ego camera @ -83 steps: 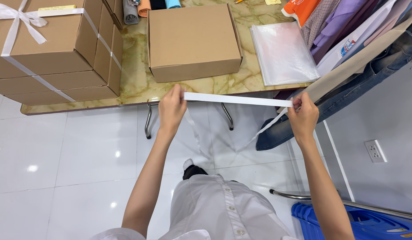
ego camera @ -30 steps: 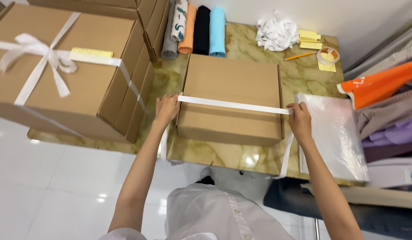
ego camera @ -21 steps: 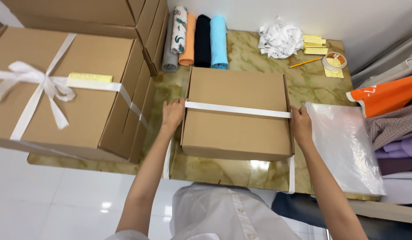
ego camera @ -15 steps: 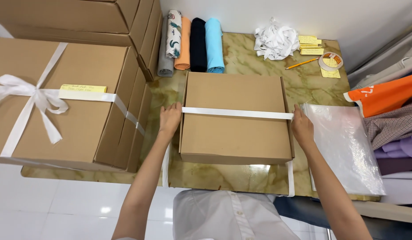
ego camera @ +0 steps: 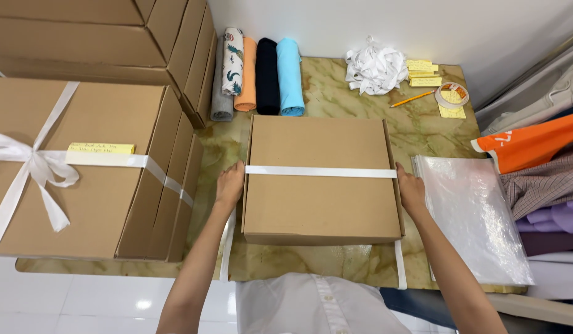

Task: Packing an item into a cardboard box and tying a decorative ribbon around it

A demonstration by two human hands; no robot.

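On the marble table (ego camera: 336, 86) | flat cardboard box (ego camera: 323, 204) dead centre | white ribbon (ego camera: 320, 171) runs side to side across its lid | left hand (ego camera: 230, 184) pinches it at left edge, right hand (ego camera: 411, 188) at right | ends dangle off front

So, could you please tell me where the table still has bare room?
Bare marble lies between the box and the ribbon pile, and left of the left hand beside the stacked boxes. The right side is crowded by plastic bags.
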